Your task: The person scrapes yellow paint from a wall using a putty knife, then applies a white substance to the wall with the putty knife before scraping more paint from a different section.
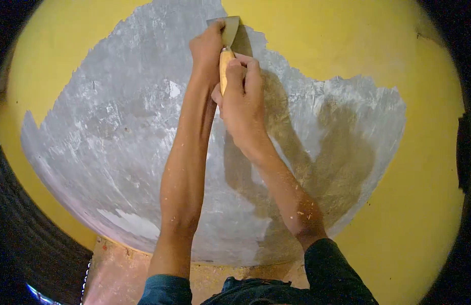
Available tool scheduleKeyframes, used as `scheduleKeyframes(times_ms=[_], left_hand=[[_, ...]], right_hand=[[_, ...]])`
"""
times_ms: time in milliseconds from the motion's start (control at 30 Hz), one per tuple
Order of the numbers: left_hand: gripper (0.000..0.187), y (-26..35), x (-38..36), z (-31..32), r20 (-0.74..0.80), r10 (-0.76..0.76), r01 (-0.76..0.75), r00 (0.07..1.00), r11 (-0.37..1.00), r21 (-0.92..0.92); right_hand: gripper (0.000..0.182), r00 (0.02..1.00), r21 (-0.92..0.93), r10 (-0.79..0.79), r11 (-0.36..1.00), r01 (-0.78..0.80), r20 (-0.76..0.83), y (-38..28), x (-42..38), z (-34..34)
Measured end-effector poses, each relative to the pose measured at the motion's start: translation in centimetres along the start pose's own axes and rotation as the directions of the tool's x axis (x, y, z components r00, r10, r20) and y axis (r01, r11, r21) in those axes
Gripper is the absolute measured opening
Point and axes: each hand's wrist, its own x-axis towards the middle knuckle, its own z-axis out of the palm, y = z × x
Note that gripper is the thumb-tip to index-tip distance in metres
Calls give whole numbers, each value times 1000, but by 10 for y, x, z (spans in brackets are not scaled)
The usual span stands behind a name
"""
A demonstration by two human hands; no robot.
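A paint scraper point(231, 31) with a wide metal blade and a light wooden handle is held up against the wall, its blade at the upper edge of the bare grey patch point(134, 112). My right hand point(243, 99) is wrapped round the handle, thumb along its front. My left hand point(207, 47) is closed at the left side of the blade, with a finger or thumb over the blade's corner; its other fingers are hidden. Yellow paint point(337, 38) with a ragged edge borders the patch. Small pale flakes stick to both forearms.
A reddish-brown floor point(121, 272) lies below the wall, by my body. At the lower left is a dark ridged surface point(27, 223). Shadows of my arms fall on the grey patch at the right.
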Motion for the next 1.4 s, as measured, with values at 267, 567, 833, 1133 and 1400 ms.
scheduleKeyframes(times_ms=[267,567,833,1133,1400], left_hand=[[57,-12,-85,-9,54,113,-122,992,971,207],[58,18,-46,-20,515,110,-466,850,612,639],[42,50,104,-108,301,784,-638,543,152,755],[57,24,158,-141,264,927,-484,267,-107,868],[55,44,100,-126,175,839,-508,515,134,851]], right_hand=[[41,927,203,322,911,-359,194,-36,-79,-64],[51,935,469,311,809,-355,171,-27,-54,-67],[44,896,-787,-441,531,313,59,-26,-12,-73],[44,917,-922,-310,-364,128,250,-28,-8,-39],[14,785,-787,-382,-582,205,488,-51,2,-19]])
